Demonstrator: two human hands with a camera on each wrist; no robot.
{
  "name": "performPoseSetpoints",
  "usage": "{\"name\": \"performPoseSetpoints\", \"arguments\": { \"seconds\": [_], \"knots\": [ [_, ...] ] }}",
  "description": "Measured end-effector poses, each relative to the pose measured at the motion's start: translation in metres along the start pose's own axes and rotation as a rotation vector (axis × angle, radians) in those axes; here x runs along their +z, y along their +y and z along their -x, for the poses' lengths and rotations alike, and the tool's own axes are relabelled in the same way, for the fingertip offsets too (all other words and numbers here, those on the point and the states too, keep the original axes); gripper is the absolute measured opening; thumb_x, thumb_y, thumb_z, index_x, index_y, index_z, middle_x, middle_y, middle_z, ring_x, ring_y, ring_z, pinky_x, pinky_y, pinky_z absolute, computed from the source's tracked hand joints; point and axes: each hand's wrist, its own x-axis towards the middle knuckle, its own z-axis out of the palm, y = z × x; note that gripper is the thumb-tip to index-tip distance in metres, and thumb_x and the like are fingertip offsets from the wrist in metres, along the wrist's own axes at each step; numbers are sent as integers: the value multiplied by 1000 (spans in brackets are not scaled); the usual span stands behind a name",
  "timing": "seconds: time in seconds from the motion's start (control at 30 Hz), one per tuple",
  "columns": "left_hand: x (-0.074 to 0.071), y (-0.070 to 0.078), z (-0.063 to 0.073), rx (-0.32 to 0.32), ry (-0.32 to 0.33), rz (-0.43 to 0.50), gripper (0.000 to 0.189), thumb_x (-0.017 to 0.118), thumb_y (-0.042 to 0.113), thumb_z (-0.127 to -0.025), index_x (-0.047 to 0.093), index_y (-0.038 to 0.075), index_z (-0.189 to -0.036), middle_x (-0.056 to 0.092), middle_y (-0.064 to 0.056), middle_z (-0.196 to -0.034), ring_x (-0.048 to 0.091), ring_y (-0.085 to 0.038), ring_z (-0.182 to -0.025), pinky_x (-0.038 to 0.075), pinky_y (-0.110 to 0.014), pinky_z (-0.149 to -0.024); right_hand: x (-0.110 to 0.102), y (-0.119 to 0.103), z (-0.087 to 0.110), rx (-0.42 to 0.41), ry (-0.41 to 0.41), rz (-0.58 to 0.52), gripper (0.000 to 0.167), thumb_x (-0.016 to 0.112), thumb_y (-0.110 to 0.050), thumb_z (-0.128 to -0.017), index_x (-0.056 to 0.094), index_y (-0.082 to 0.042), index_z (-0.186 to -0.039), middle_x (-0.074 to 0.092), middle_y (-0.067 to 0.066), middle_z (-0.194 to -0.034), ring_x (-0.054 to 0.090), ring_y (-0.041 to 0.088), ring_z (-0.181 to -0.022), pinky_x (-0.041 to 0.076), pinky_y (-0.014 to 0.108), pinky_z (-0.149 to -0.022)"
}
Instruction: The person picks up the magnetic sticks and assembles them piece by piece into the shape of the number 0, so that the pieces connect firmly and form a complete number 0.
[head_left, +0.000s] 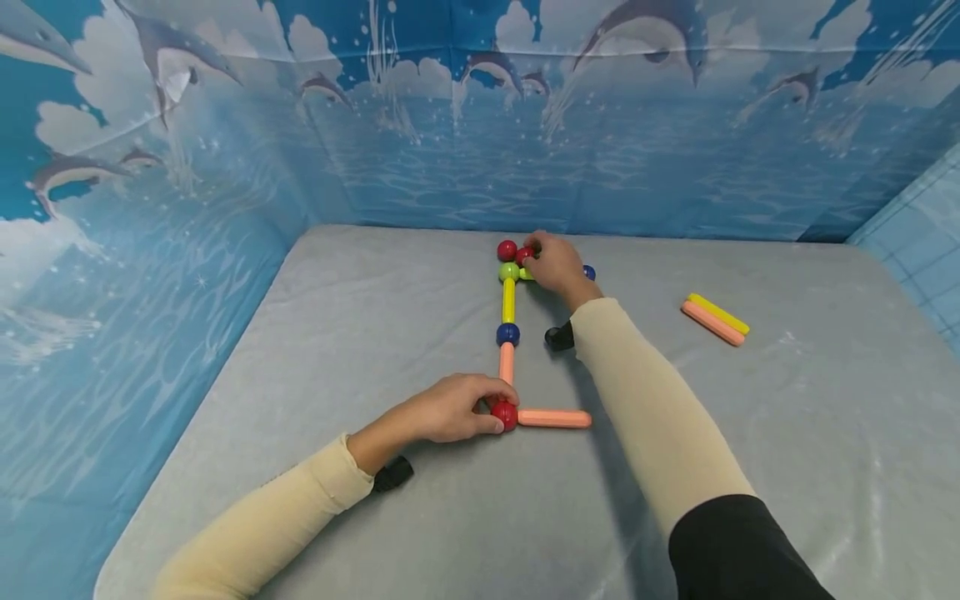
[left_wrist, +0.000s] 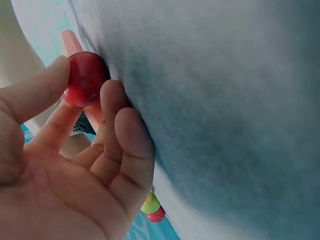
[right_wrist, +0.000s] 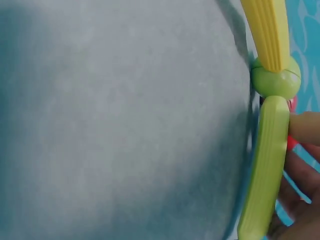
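My left hand (head_left: 459, 408) pinches a red ball (left_wrist: 86, 79) between thumb and fingers, at the near corner of a chain of sticks and balls lying on the table. From that ball one salmon stick (head_left: 555, 418) points right and another salmon stick (head_left: 507, 362) runs away to a blue ball (head_left: 507, 334). Beyond it a yellow stick (head_left: 509, 300) joins a green ball (right_wrist: 276, 80). A light green stick (right_wrist: 265, 170) extends right from there, partly behind my right hand (head_left: 557, 263). That hand's fingertips hold a second red ball (head_left: 524, 255), beside another red ball (head_left: 507, 250).
A loose yellow stick (head_left: 718, 313) and a loose salmon stick (head_left: 714, 323) lie side by side on the right. Past my right hand shows another blue ball (head_left: 589, 272). The grey-covered table (head_left: 390, 308) ends at a blue dolphin-print curtain (head_left: 450, 167).
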Motion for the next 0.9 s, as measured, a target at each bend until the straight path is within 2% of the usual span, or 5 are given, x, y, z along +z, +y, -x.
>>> {"name": "performPoseSetpoints", "arguments": {
  "seconds": [0.13,0.4,0.63,0.8,0.9],
  "knots": [
    [1,1,0,-21,-8,7,28,70,15,-92,67,21,-119,67,3,-108,56,-13,-95,49,-28,-81,-11,0,6,-65,47,-4,42,58,-18,-100,52,-5,-139,55,17,-136,52,33,-120,48,47,-104],
    [-1,1,0,-8,1,7,26,70,14,-92,68,20,-117,67,3,-106,57,-12,-93,49,-28,-81,-51,13,34,-278,24,161,40,62,-17,-95,59,-2,-132,55,20,-120,55,35,-105,50,49,-90],
    [4,0,0,4,14,10,29,70,15,-92,67,18,-120,67,3,-104,57,-11,-92,49,-24,-79,-80,51,100,-430,-2,246,34,71,-10,-89,65,-1,-122,58,17,-113,59,30,-95,52,46,-80],
    [5,0,1,-6,12,20,29,71,14,-91,67,19,-120,66,3,-105,57,-11,-93,50,-25,-79,-92,80,154,-458,-3,219,35,76,-4,-84,67,-2,-118,60,11,-108,64,23,-93,58,45,-78],
    [5,-1,1,-14,14,23,30,71,15,-91,67,20,-120,66,3,-106,57,-12,-94,49,-26,-80,-94,95,177,-443,-15,188,38,77,-4,-82,67,-2,-118,61,9,-108,64,19,-90,60,39,-73]
  ]
}}
